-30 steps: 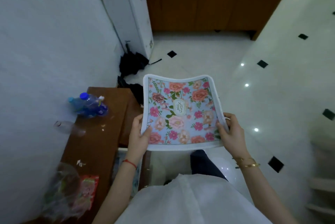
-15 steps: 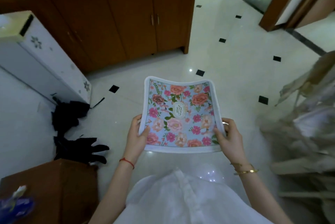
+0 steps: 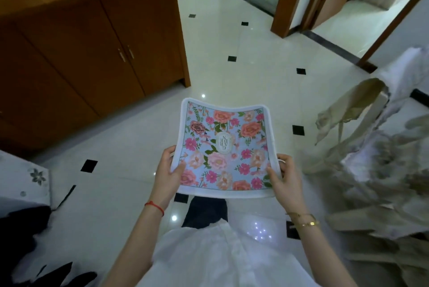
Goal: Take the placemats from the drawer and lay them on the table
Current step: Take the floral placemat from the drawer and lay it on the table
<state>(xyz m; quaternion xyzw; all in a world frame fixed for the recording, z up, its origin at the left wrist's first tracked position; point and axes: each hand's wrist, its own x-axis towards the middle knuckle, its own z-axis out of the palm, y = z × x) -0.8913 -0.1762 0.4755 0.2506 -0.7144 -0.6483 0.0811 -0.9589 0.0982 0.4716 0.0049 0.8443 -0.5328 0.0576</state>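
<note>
Oval cream label (image 3: 223, 143) at centre of floral placemat (image 3: 224, 147) carried lettering; too blurred to read. No other text legible.

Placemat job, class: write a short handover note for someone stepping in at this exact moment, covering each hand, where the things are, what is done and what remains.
Left hand: grips the placemat's left edge, thumb on top.
Right hand: grips its right edge the same way.
Floral placemat: held face up, sagging slightly, over the tiled floor and touching no surface.
Done: a placemat is out and in hand.
Left: no table is in view; find it and lay the placemat flat. The drawer is not visible, so whether more remain cannot be told.
</note>
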